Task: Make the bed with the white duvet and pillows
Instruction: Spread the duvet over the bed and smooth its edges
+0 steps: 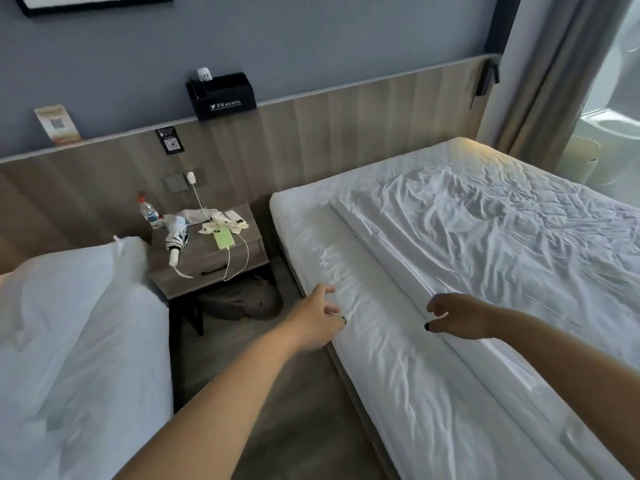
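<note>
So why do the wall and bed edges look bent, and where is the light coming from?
Head view: the wide-angle lens bows the wood-panelled headboard; daylight enters at the grey curtain on the right, brightening the wrinkled white duvet; the left hand and right hand look slightly soft.

- The bed [398,358] fills the right half of the frame; a wrinkled white sheet [519,244] lies on it, folded back in a long straight edge near the bed's left side.
- A second bed [149,341] at lower left carries bunched white bedding [69,323].
- The desk [207,261] between them, centre left, holds a water bottle [149,211], a folded umbrella [176,242], a green phone [223,239] on a white cable, and crumpled tissues [225,223].
- The wood floor [294,427] runs between the beds.
</note>
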A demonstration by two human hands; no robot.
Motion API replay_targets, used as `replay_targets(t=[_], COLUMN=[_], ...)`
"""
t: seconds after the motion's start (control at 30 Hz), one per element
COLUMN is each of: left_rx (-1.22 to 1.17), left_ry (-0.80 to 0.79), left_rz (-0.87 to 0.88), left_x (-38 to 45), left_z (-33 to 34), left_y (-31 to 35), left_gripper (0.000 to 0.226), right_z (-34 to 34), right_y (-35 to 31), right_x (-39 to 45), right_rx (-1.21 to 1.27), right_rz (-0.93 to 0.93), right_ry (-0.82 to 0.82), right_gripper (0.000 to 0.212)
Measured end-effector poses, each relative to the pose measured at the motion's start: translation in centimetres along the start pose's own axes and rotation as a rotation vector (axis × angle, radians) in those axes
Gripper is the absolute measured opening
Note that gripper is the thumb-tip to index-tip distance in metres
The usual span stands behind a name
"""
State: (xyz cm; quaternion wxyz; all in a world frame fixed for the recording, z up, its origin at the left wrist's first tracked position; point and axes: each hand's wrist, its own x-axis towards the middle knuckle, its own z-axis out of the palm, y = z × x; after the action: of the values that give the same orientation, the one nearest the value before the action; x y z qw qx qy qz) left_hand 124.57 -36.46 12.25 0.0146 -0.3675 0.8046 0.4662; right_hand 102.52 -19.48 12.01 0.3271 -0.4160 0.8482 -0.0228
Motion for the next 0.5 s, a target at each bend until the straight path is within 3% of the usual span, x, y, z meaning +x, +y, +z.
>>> replay_targets(t=[0.17, 0.5], left_rx=[0.131, 0.109], left_ry=[-0.079, -0.208], left_rz=[0.05, 0.109], left_x=[9.3, 31.4], left_z=[-5.4, -15.4], left_y=[-0.3, -1.1], left_gripper=[0.069, 0.069], right_z=[-4.6, -8.9], right_y=[-2.3, -5.9], right_x=[8.4, 24.7], right_rx=[0.074, 0.261], right_rz=[0.03, 0.251], right_ry=[0.061, 0.188], right_gripper=[0.05, 0.049])
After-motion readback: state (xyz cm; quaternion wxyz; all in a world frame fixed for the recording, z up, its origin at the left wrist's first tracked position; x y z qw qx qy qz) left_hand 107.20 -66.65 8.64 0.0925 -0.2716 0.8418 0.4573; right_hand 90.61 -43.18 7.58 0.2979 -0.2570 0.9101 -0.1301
